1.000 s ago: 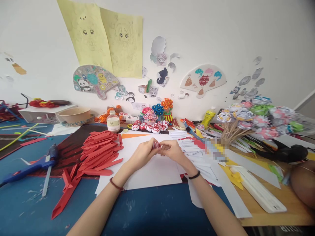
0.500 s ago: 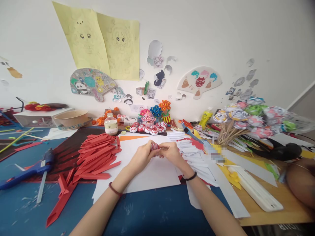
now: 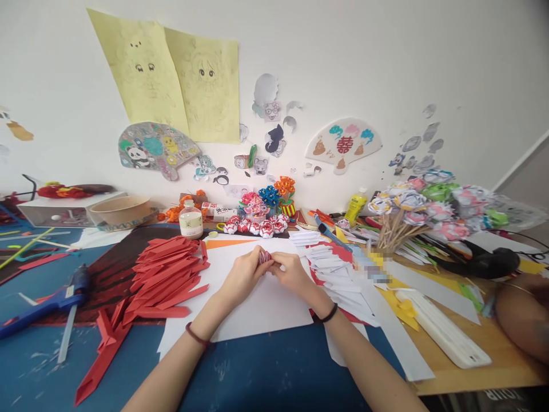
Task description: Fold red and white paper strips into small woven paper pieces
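My left hand (image 3: 242, 276) and my right hand (image 3: 293, 273) meet above a white sheet (image 3: 261, 303) at the table's middle. Between their fingertips they pinch a small red-and-white folded paper piece (image 3: 265, 256). A pile of folded red paper strips (image 3: 165, 274) lies just left of my left hand. Folded white paper strips (image 3: 338, 274) lie just right of my right hand. Behind the hands stands a row of finished red-and-white paper pieces (image 3: 257, 227).
A blue glue gun (image 3: 47, 300) lies at the left. A small bottle (image 3: 191, 220), a bowl (image 3: 120, 210) and paper flowers (image 3: 274, 197) stand along the wall. A bunch of paper roses on sticks (image 3: 429, 206) is at the right. Another person's arm (image 3: 521, 312) rests at the far right edge.
Both hands keep hold of the small folded piece and work it with their fingertips. The view has drifted a little, so everything sits slightly further left.
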Tool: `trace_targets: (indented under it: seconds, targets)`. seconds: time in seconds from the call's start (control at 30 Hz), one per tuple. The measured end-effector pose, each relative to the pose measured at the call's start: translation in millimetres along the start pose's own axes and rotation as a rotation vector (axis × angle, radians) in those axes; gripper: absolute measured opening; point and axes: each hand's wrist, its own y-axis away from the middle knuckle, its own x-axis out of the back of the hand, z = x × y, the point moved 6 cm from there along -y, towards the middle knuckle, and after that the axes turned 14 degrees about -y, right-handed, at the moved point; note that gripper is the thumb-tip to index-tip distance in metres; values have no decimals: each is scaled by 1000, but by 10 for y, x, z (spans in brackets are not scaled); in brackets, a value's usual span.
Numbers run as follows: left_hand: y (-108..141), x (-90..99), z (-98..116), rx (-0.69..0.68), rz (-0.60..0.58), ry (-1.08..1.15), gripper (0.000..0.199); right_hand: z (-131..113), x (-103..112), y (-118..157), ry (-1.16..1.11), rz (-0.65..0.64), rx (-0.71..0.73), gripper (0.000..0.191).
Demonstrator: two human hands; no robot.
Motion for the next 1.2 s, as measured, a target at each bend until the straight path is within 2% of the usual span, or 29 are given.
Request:
trace_targets:
  seconds: [0.1, 0.3, 0.53, 0.83, 1.2]
  targets:
    - [-2, -9, -35, 24, 22, -17, 21, -18, -29, 0, 48, -20, 14, 14]
    - [-14, -33, -23, 18, 22, -1, 22, -2, 13, -6, 10, -59, -13, 21]
    - [-20, 9, -14, 23, 0, 118, 21, -4, 27, 2, -4, -98, -46, 21]
    - [-13, 2, -36, 58, 45, 63, 18, -14, -30, 13, 30, -104, -31, 18]
    - [15, 32, 44, 17, 64, 170, 13, -10, -50, 17, 15, -100, -8, 18]
